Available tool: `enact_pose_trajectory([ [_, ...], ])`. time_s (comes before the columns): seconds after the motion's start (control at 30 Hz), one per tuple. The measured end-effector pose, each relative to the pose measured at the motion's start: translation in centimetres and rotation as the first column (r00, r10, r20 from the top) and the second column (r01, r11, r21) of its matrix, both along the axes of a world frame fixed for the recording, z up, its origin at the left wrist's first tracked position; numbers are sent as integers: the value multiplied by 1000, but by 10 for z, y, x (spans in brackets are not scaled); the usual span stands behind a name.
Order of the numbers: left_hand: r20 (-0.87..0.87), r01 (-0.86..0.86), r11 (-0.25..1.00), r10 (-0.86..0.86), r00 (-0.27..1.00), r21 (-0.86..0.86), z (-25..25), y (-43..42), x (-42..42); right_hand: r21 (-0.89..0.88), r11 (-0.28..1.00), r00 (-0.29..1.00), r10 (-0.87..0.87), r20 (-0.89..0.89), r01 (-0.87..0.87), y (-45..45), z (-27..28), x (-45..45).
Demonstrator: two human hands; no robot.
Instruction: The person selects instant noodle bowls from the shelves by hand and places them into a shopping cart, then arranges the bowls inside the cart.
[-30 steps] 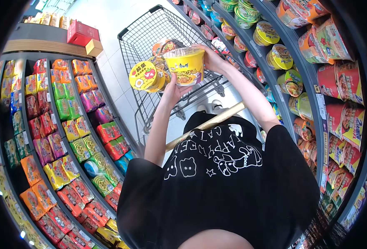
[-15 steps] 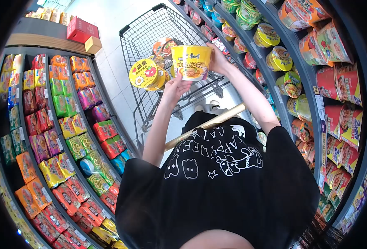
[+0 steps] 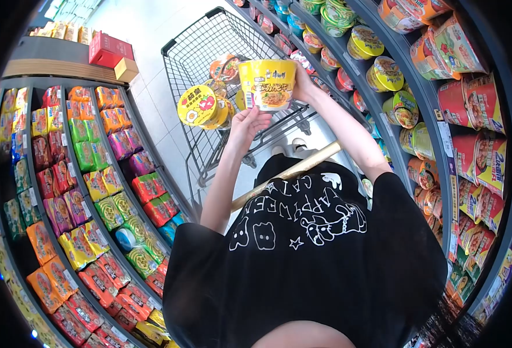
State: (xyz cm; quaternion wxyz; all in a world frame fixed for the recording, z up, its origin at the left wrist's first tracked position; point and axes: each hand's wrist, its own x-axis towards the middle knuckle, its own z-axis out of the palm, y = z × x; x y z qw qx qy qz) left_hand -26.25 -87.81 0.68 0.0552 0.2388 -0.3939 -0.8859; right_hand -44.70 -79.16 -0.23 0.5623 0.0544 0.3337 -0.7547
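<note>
While the left hand (image 3: 249,125) has its grip at the lower edge of the yellow tub (image 3: 270,84), the right hand (image 3: 304,84) grasps its side, near the shopping cart (image 3: 168,46).

We are in a shop, seemingly an instant-noodle aisle. Left of the wire shopping cart (image 3: 201,52) as we look at it, we see rows of bright packets (image 3: 101,183) on shelves; to its right, tubs (image 3: 384,73) stand in repeated ranks, with labels (image 3: 445,139) along a shelf edge. Pale tiled floor (image 3: 153,95) runs beside the cart.
</note>
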Motion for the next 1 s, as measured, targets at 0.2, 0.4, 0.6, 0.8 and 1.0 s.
enact_pose_trajectory([
  [0.2,-6,-6,1000,6,1000,-6,-1,2,1,22,999,1000,-31,-5,31,0,1,4],
  [0.4,44,33,996,-30,999,-83,6,5,1,19,999,999,-48,-26,48,1,-4,3],
  [0.6,275,211,784,-53,960,-584,-13,-3,2,11,993,989,-115,-98,117,5,-17,-9],
  [0.8,317,7,964,81,945,-266,-3,-7,-2,51,998,858,-8,-514,40,1,-14,7],
  [1.0,205,168,984,-178,963,63,-1,-25,8,-1,996,642,53,-765,-84,3,-4,18],
])
